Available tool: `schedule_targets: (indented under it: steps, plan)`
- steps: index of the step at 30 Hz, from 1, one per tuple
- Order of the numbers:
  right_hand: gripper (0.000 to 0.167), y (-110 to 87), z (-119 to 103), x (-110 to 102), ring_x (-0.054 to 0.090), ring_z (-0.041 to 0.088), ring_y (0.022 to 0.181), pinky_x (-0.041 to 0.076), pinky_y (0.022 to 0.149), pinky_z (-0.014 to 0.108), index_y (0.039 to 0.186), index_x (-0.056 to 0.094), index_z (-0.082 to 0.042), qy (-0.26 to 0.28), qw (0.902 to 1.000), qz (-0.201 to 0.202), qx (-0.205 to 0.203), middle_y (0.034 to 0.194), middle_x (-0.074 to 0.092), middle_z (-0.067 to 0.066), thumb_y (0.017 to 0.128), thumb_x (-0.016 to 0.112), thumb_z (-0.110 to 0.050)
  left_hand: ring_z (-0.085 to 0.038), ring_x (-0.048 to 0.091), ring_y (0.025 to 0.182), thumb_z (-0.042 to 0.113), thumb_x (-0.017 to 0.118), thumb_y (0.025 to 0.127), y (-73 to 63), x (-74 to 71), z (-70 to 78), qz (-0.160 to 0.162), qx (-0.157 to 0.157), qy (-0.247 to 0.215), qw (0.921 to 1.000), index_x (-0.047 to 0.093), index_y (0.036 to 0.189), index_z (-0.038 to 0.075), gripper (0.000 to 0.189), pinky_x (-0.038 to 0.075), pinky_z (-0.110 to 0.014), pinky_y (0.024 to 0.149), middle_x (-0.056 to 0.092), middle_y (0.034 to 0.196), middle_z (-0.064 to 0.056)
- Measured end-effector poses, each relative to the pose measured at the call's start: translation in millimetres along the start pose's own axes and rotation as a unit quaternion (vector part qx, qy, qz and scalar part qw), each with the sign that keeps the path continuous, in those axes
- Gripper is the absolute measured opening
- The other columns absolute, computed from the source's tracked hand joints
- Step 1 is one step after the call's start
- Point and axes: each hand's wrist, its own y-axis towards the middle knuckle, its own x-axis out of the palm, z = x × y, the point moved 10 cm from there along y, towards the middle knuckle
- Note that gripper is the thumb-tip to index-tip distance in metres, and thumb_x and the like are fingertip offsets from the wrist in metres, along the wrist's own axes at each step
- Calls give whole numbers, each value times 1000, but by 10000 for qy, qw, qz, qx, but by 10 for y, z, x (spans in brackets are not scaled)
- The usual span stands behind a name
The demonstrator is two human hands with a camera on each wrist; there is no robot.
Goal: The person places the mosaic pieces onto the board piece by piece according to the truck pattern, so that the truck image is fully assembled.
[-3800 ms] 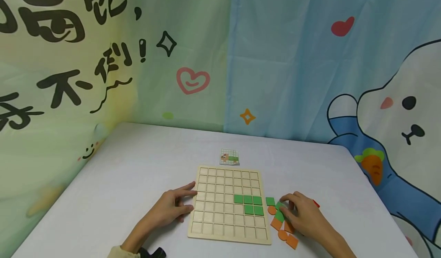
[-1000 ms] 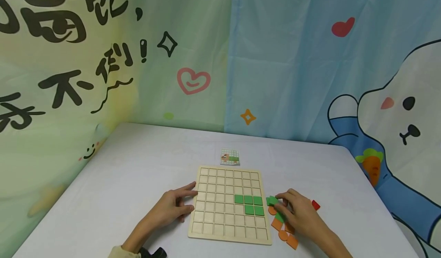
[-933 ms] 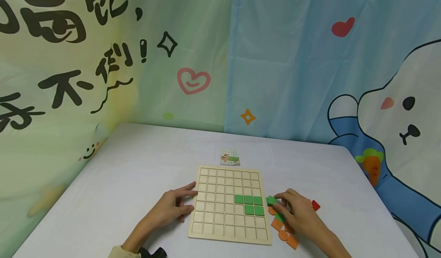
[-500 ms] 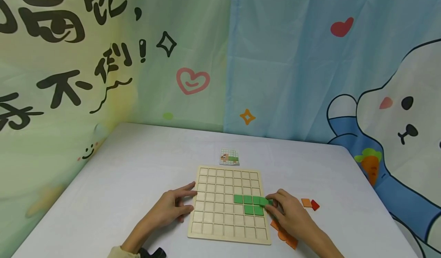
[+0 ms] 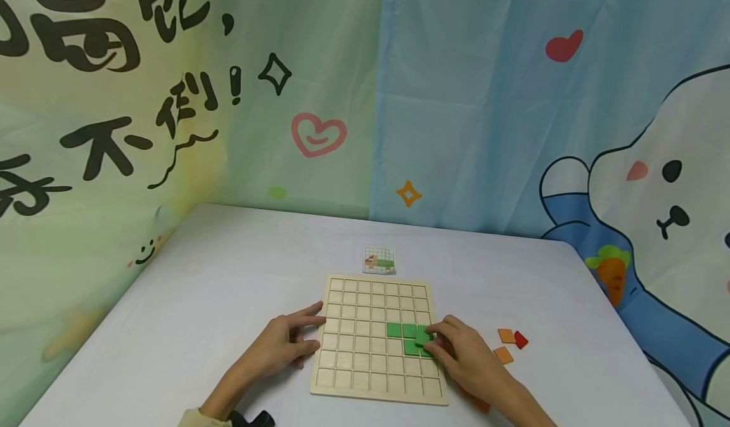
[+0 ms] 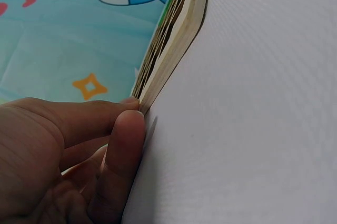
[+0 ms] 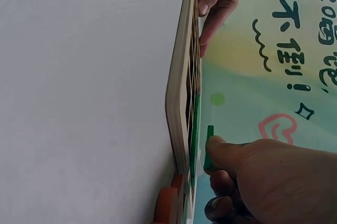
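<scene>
My right hand (image 5: 464, 356) pinches a small green square tile (image 5: 422, 336) between thumb and fingers, the grip narrow, just the tile's thickness. The tile is above the right side of a pale wooden grid board (image 5: 353, 344), in front of the green squares there; from my right wrist I see it raised off the board, with a gap beneath it.

My left hand (image 5: 288, 338) has its fingers loosely spread, with the fingertips and thumb against the board's left edge; it grasps nothing else. Set in the grid's cells are flat green squares (image 5: 394, 330) in two neighbouring rows near the right edge, some partly covered by the tile and my right fingers.

Just past the board's far edge, a small printed card (image 5: 379, 260) with a gridded picture in green and brown lies on the white-covered table (image 5: 256, 237). To the right of my right hand are two orange square pieces (image 5: 505, 336), and a red piece with a pointed end (image 5: 521, 339) lies close beside the farther one. More orange pieces (image 5: 481, 405) lie by the board's near right side, mostly hidden under my hand and forearm, so I cannot tell how many.
</scene>
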Motion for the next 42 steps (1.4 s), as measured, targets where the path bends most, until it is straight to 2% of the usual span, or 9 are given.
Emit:
schedule_targets:
  steps: [5,11,23,33,42]
  plan:
    - [20,18,-50,73,46,-5,78,46,67,17,116,75,-9,33,9999,-25,-151,90,54,-13,99,76,-20,-12,60,54,7,77,94,-3,2,-16,2,-4,-14,10000,62,143,-4,53,54,-25,57,37,171,-18]
    - [20,36,-119,121,46,-4,78,45,67,17,114,75,-10,74,9998,-82,-143,89,53,-14,97,77,-19,-11,59,53,7,77,94,3,2,-22,-17,19,-59,10000,61,144,-4,53,54,-24,56,35,171,-19]
    - [24,80,-220,208,44,-3,78,42,67,19,117,75,-11,124,9991,-359,-211,89,53,-13,101,73,-29,-9,59,54,6,77,94,2,1,-11,-29,19,-96,9999,61,143,-6,52,54,-24,54,35,171,-21]
    - [23,106,-269,288,44,-2,76,42,66,16,118,75,-12,81,9991,-369,-196,88,50,-13,99,76,-25,-10,59,54,6,77,94,3,8,-11,-15,23,-123,9999,62,143,-5,52,54,-25,55,35,171,-20]
    - [26,122,-339,288,43,-3,77,42,65,17,119,75,-12,-56,9987,-387,-318,90,51,-12,101,73,-31,-9,58,54,6,77,94,4,9,-11,-27,8,-101,9999,62,143,-5,52,55,-25,54,35,171,-20]
